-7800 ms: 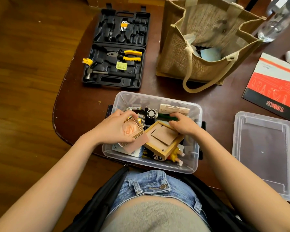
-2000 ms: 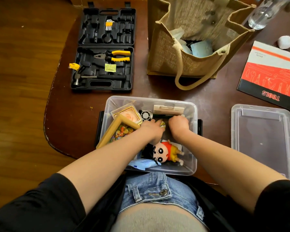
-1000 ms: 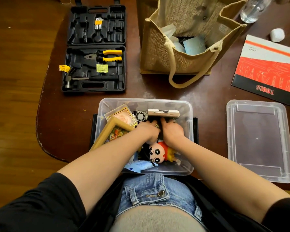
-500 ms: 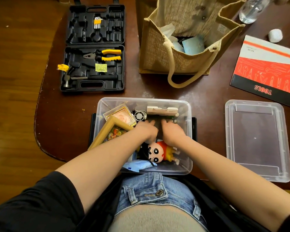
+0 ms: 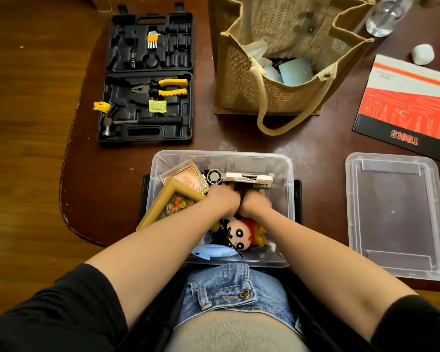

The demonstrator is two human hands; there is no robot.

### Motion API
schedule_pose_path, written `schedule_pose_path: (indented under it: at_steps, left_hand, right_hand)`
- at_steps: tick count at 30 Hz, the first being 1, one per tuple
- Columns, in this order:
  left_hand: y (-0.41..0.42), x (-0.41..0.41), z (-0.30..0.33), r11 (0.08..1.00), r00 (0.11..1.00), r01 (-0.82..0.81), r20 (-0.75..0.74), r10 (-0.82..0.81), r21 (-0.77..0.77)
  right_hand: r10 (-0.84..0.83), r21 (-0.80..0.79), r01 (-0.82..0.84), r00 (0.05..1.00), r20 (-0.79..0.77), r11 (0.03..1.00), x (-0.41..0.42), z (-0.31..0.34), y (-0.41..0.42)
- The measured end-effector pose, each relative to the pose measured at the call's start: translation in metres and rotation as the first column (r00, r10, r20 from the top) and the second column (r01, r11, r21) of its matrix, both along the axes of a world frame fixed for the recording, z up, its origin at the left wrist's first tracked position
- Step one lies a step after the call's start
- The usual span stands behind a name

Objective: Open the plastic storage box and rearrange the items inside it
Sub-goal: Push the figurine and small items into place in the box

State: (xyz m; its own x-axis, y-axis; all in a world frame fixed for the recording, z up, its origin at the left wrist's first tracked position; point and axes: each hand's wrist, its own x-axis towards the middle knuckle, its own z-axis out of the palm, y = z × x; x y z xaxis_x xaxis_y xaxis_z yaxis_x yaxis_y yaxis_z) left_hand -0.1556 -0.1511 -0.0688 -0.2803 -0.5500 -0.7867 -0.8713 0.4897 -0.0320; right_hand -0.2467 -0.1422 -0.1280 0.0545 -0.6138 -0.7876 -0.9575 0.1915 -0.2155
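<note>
The clear plastic storage box (image 5: 288,196) stands open at the table's near edge, and its lid (image 5: 391,214) lies flat to the right. My left hand (image 5: 224,199) and my right hand (image 5: 255,205) sit side by side in the middle of the box. Their knuckles face up and their fingers curl down onto a dark item (image 5: 240,193) I cannot identify. A wooden picture frame (image 5: 160,201) leans on the left wall, with a small gold frame (image 5: 188,176) behind it. A small fan (image 5: 213,177) and a pale bar (image 5: 248,177) lie at the back. A cartoon doll (image 5: 239,233) and a blue packet (image 5: 214,251) lie near me.
An open black tool case (image 5: 148,77) with pliers and a hammer lies at the back left. A jute bag (image 5: 277,72) stands behind the box. A red tools booklet (image 5: 407,107), a white ball (image 5: 422,54) and a clear bottle (image 5: 386,13) are at the back right.
Since the oldest frame, the wooden frame and the gold frame have moved to the box's left side. Over the last second both hands stayed together in the box's middle and shifted slightly.
</note>
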Motion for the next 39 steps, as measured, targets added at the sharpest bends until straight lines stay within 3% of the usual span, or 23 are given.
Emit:
schedule_pose_path:
  at_steps: [5,9,11,15,18,20,23,28,33,36,39]
  left_hand:
    - [0.001,0.001,-0.001,0.999,0.999,-0.034,-0.025,0.035,0.01]
    - [0.001,0.001,-0.002,0.999,0.998,-0.044,-0.037,0.044,0.001]
    - [0.001,0.001,-0.002,0.999,0.998,-0.046,-0.04,0.046,0.006]
    - [0.0,0.002,-0.003,0.998,0.998,-0.052,-0.045,0.053,0.026]
    - [-0.001,0.002,-0.003,0.997,0.997,-0.062,-0.052,0.065,0.043]
    - [-0.001,0.001,-0.004,0.997,0.997,-0.061,-0.038,0.063,0.053]
    - [-0.001,0.001,-0.007,0.997,0.998,-0.053,-0.029,0.055,0.055]
    - [0.0,0.002,-0.008,0.996,0.999,-0.041,-0.02,0.043,0.075]
    - [-0.001,0.001,-0.008,0.996,0.999,-0.043,-0.026,0.046,0.082]
    - [-0.001,0.001,-0.008,0.996,0.999,-0.047,-0.024,0.049,0.081]
    - [-0.001,0.002,-0.008,0.996,0.999,-0.045,-0.023,0.047,0.081]
  right_hand:
    - [-0.046,0.101,0.037,0.994,0.096,0.994,-0.005,0.001,-0.004]
    - [-0.062,0.066,0.052,0.985,0.159,0.996,-0.006,0.002,0.002]
    - [-0.019,-0.016,0.022,0.988,0.156,1.0,-0.005,0.009,0.007]
    - [0.067,-0.372,-0.031,0.994,0.084,0.928,-0.005,0.033,0.015]
    - [0.237,-0.502,-0.259,0.965,-0.108,0.825,-0.011,0.046,0.013]
    - [0.336,-0.439,-0.386,0.923,-0.189,0.811,-0.014,0.049,0.009]
    - [0.403,-0.324,-0.439,0.898,-0.175,0.838,-0.016,0.049,0.003]
    - [0.259,-0.325,-0.283,0.959,-0.115,0.902,-0.01,0.039,0.009]
    - [0.227,-0.142,-0.243,0.967,-0.117,0.96,-0.015,0.024,0.024]
    - [0.13,-0.172,-0.142,0.988,-0.081,0.975,-0.017,0.019,0.024]
    - [0.131,-0.215,-0.153,0.985,-0.114,0.965,-0.015,0.018,0.02]
